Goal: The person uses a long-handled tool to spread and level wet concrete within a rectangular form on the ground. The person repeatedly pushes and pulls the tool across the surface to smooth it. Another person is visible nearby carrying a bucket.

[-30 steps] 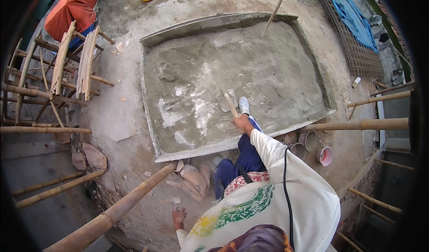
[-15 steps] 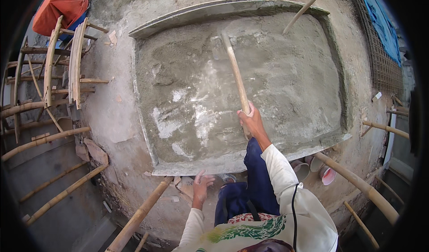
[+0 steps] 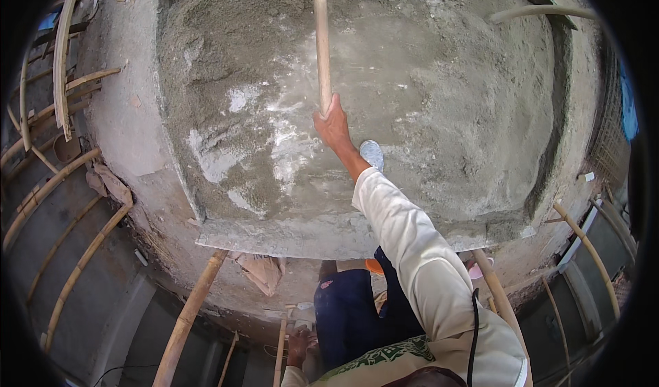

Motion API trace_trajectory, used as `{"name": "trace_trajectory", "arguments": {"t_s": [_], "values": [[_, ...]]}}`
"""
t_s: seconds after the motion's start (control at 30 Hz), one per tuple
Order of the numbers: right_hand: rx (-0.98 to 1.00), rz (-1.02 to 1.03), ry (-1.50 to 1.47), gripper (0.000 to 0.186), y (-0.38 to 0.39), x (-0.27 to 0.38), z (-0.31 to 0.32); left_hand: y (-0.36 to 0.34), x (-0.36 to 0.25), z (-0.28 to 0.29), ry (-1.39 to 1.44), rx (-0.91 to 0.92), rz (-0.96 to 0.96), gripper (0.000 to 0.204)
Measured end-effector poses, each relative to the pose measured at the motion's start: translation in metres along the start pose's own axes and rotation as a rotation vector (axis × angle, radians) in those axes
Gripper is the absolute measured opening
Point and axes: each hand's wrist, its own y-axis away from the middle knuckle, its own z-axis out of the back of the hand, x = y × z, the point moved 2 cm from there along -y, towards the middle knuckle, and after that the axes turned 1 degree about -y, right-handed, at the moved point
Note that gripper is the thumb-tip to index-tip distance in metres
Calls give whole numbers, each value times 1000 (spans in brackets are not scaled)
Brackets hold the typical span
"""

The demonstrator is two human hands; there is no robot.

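Note:
My right hand [image 3: 334, 125] is closed around the long wooden handle of a hoe [image 3: 321, 40]. The handle runs away from me over a wide bed of grey mortar [image 3: 453, 112], and its far end is cut off by the top edge. Low in the picture, my left hand [image 3: 300, 344] is beside my dark trousers and close to a thin bamboo pole [image 3: 281, 353]; its fingers do not show clearly. A pale grey-blue shoe [image 3: 371, 155] stands in the mortar just beyond the near board [image 3: 295, 238].
Another wooden handle [image 3: 542, 12] sticks out of the mortar at far right. Thick bamboo poles [image 3: 189, 318] reach toward me from under the near board. A bamboo and plank frame [image 3: 65, 57] stands at left. A torn brown sack [image 3: 259, 270] lies below the board.
My view has shifted forward over the mortar. A shoe now stands inside the bed. My left hand has dropped back beside my leg, while my right hand keeps hold of the hoe handle.

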Motion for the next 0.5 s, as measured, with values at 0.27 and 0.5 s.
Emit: {"name": "trace_trajectory", "arguments": {"t_s": [0.27, 0.5], "values": [[125, -113, 123, 50, 131, 3, 49, -61, -377, -261, -160, 259, -746, 63], [165, -341, 23, 50, 324, -56, 45, -62, -450, -354, 1, 651, -455, 54]]}}
